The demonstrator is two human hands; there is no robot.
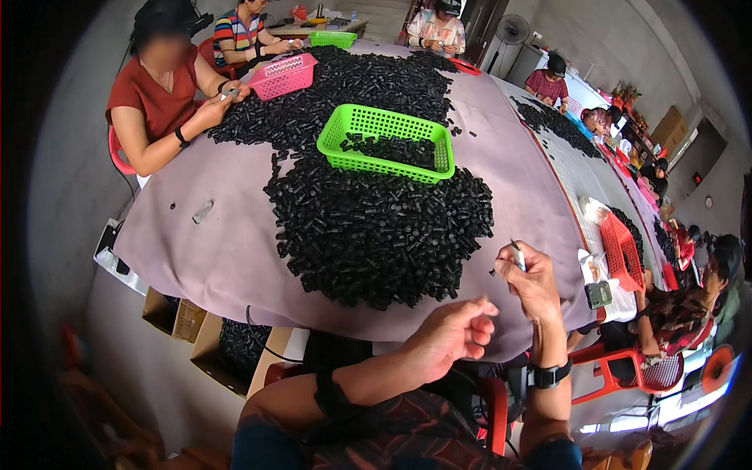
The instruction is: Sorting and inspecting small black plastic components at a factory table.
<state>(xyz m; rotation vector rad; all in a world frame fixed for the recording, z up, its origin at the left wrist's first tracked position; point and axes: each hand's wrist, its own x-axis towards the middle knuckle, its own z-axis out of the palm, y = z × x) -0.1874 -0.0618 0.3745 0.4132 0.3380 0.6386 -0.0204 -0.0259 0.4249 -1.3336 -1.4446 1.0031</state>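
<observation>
My right hand (534,286) is raised over the table's near right side, its fingers closed round a small pale-handled tool (518,257) with a dark tip. A small dark bit shows beside its fingertips; its kind is too small to tell. To the left and a little lower, my left hand (454,333) hovers with fingers loosely curled and apart, nothing visible in them. The two hands do not touch. Just beyond them lies a big heap of small black cylindrical plastic parts (376,235). A green plastic basket (388,166) rests at the heap's far side with some black parts in it.
A mauve cloth (211,258) covers the table. A pink basket (283,77) sits by a co-worker in a red top at the left. Beyond the right edge are a red basket (620,254) and more people. Cardboard boxes (207,352) stand below the near left edge.
</observation>
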